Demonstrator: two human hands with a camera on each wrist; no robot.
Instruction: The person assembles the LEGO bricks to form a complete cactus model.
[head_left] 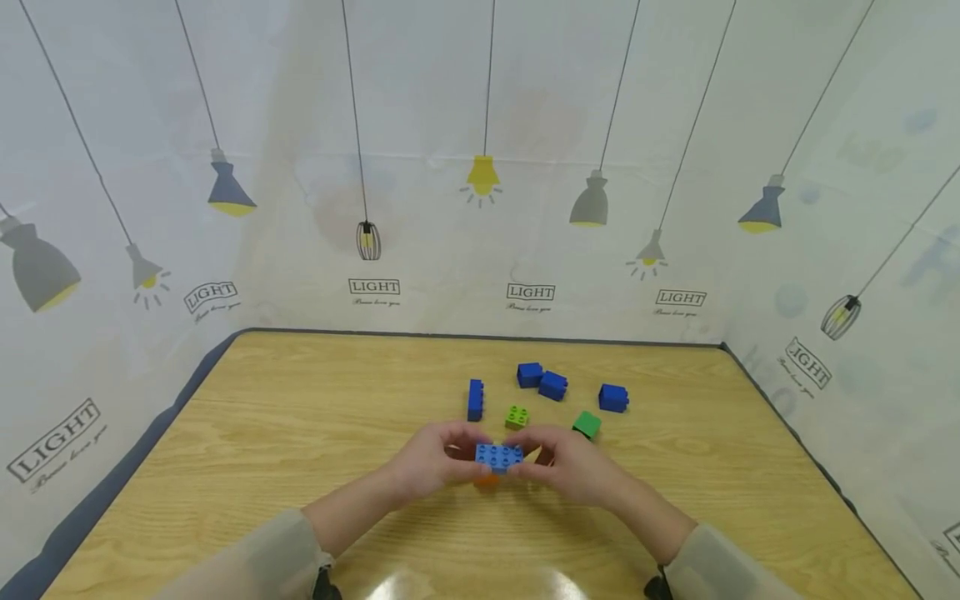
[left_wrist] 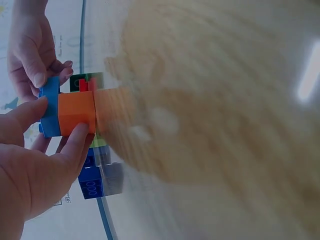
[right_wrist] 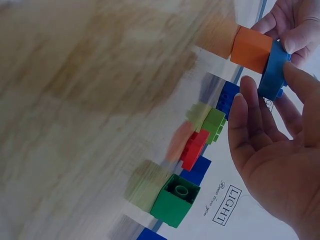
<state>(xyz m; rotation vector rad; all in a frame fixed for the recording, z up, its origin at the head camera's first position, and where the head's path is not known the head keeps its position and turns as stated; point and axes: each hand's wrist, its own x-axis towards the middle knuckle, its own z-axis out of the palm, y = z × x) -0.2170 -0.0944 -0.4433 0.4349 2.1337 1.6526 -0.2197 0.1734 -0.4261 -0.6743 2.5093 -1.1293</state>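
Observation:
A light blue studded brick [head_left: 498,457] sits on top of an orange brick [left_wrist: 76,113], which stands on the table; the blue one sticks out past it to the right. My left hand [head_left: 429,463] grips the left end, thumb on the blue brick and a fingertip against the orange side. At the other end, my right hand [head_left: 573,465] pinches the blue brick [right_wrist: 274,70] between thumb and fingers. The head view shows only a small part of the orange brick, below the blue one.
Beyond the hands lie a lime green brick [head_left: 517,417], a green brick [head_left: 587,425], and several dark blue bricks, one upright-looking [head_left: 476,400] and one far right [head_left: 613,397]. A red brick [right_wrist: 194,149] shows in the wrist views. A printed cloth wall [head_left: 450,317] borders the wooden table.

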